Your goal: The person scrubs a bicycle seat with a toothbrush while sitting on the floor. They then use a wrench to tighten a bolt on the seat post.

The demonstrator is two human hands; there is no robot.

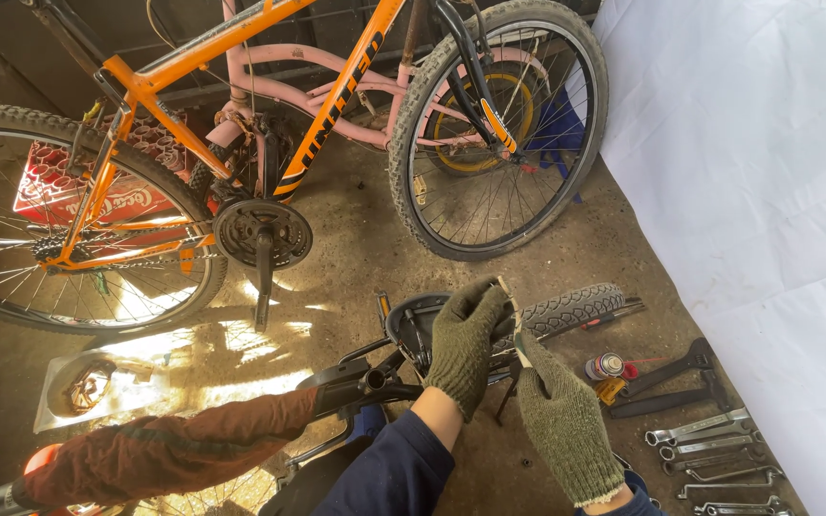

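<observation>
Both my hands wear green knit gloves. My left hand [464, 342] reaches forward over a black bicycle saddle [402, 323], and its fingers curl around the top of a thin pale metal strip [516, 325]. My right hand [562, 420] pinches the lower end of the same strip, which stands nearly upright between the two hands. Dark frame tubes [360, 382] run left from under the saddle. What the strip is fixed to is hidden by the gloves.
An orange bicycle [241, 115] and a pink one [289, 91] stand behind. A small tyre [576, 306], spray can [604, 365], black tool [671, 377] and several spanners [709, 449] lie right. White sheet [748, 191] at right. Rust-brown sleeve [174, 449] and white tray [59, 401] at left.
</observation>
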